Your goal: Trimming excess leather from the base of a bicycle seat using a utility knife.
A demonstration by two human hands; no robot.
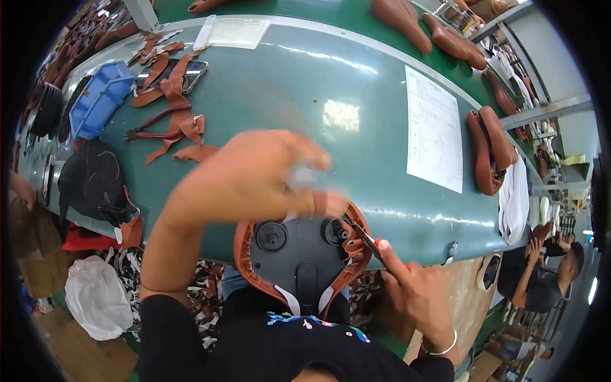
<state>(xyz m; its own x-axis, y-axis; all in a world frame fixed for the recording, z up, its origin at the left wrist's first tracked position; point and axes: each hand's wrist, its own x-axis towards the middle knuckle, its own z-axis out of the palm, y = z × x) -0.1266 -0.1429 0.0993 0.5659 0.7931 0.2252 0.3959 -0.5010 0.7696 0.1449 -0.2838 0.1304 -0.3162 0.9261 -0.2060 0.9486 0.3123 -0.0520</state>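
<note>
A bicycle saddle [299, 251] lies upside down at the table's near edge, against my body. Its base is black plastic with two round sockets, and a brown leather cover folds over the rim, bunched into pleats at the right. My right hand [417, 290] is closed round red-handled pliers [367, 240], whose dark jaws are at those pleats. Blurred by motion, my left hand [267, 169] reaches across the saddle's far edge. Its lower fingers are close to the leather rim; a pale smear shows between the fingers, and I cannot tell whether it holds anything.
Leather scraps [175, 89], another pair of pliers [159, 124], a blue bin [102, 99] and a black mesh cap [95, 178] lie at left. Printed sheets [435, 127] and brown saddles [487, 149] are on the right. A co-worker [550, 274] sits at far right.
</note>
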